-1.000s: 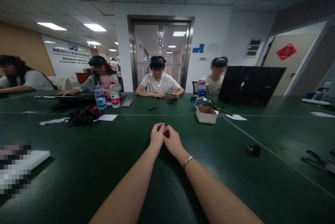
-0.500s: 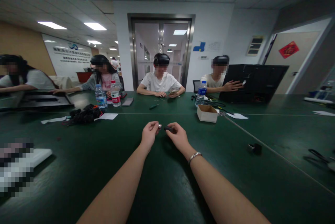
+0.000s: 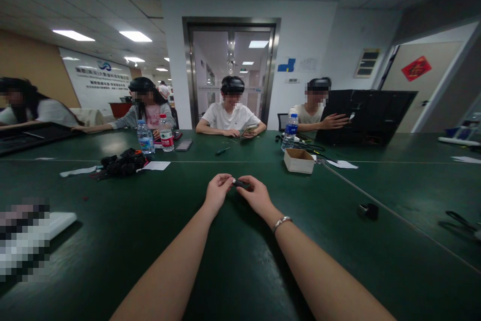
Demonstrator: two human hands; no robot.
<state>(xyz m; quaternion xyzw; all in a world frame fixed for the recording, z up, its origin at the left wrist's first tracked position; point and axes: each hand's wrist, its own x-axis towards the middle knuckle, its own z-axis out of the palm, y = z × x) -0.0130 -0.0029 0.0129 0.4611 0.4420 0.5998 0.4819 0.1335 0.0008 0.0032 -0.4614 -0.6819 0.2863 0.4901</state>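
Note:
My left hand (image 3: 218, 195) pinches a small silver metal piece (image 3: 233, 181) between thumb and fingers. Closed round a short black cylindrical piece (image 3: 239, 184) is my right hand (image 3: 258, 195), with a metal bracelet at its wrist. The two pieces meet end to end above the green table (image 3: 240, 241); whether they are joined I cannot tell. Fingers hide much of both, and they are too small to name more exactly.
An open cardboard box (image 3: 299, 163) stands ahead to the right, near a water bottle (image 3: 290, 131). Ahead left lie a heap of black straps (image 3: 124, 163), bottles (image 3: 145, 138) and paper. A screwdriver (image 3: 222, 151) lies before a seated person (image 3: 232, 116). Other people sit around.
The gap between the silver piece and the black piece has closed, and their ends now meet. At the far left, a co-worker's dark panel has been lowered and shifted left.

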